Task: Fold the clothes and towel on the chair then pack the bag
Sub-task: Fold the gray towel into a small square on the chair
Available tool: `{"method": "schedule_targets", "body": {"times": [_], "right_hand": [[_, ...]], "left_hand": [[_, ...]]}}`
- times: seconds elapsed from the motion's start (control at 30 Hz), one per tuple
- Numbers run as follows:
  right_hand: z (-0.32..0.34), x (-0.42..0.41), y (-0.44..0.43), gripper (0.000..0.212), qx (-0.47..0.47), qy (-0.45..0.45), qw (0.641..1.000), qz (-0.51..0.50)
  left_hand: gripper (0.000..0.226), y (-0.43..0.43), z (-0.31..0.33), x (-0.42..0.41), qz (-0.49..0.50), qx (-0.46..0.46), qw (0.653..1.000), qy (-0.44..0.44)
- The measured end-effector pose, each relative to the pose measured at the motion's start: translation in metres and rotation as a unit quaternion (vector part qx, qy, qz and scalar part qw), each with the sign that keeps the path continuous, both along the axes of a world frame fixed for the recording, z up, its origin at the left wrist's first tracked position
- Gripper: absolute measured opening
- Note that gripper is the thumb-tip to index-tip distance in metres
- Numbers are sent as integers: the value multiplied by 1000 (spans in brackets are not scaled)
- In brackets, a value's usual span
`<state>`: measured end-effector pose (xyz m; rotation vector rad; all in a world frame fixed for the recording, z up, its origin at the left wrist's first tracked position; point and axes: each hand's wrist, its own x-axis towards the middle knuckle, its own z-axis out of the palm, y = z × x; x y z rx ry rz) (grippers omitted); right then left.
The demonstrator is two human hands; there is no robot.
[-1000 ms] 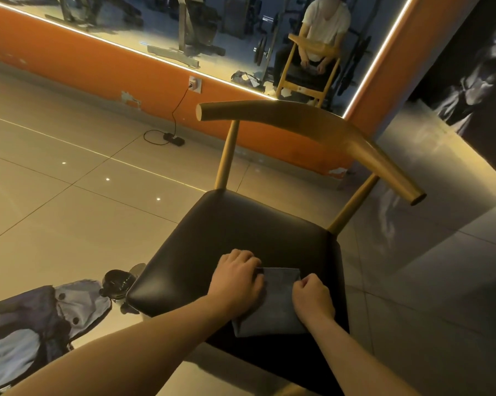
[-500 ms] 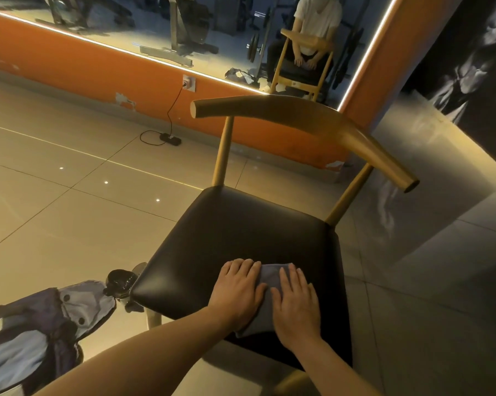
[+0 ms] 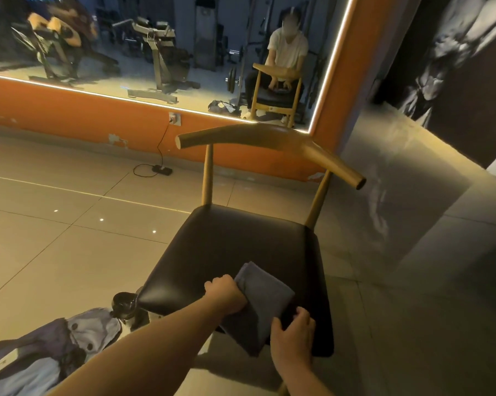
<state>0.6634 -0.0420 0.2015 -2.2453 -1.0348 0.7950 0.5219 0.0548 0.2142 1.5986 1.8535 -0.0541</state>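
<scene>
A folded dark grey towel lies at the front edge of the chair's black seat, its near part hanging past the edge. My left hand grips the towel's left side with curled fingers. My right hand holds its near right corner, fingers curled over the cloth. The blue-grey bag lies open on the floor at the lower left, beside the chair.
A dark bottle stands on the floor between bag and chair. The chair's wooden backrest curves across the far side. Beyond it are an orange wall with a mirror, and a power strip with cable on the tiles.
Both hands went from pressing flat on the towel to gripping its sides, and the towel has turned and slid toward the seat's front edge. The camera has tilted up.
</scene>
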Motion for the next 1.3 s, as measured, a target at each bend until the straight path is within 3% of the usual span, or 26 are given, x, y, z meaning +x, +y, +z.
{"method": "schedule_targets", "body": {"times": [0.2,0.3,0.4,0.6,0.73,0.8,0.97,1.07,1.3], "right_hand": [[-8,-18,-25,38,-26,222,973,-51],[-11,-22,-31,35,-44,253,966,-21],[-5,-31,-40,17,-51,262,962,57],[12,-90,-47,21,-40,219,953,203],[19,-155,-53,53,-20,192,926,326],[19,-195,-55,59,-2,130,912,390],[7,-296,-50,25,-11,40,881,472],[-7,-357,-38,10,-27,43,873,486],[-79,-465,-15,17,-52,54,857,510]], "left_hand": [[33,-42,2,-4,79,-30,991,-99],[50,-64,11,-22,125,-29,979,-158],[72,-86,18,-51,158,-14,963,-219],[52,-142,22,-126,207,84,927,-300],[27,-165,22,-196,234,138,922,-275],[14,-174,24,-234,209,151,934,-248],[18,-189,15,-336,190,128,951,-207],[19,-186,-6,-394,197,122,951,-203],[28,-178,-97,-495,255,118,934,-220]]}}
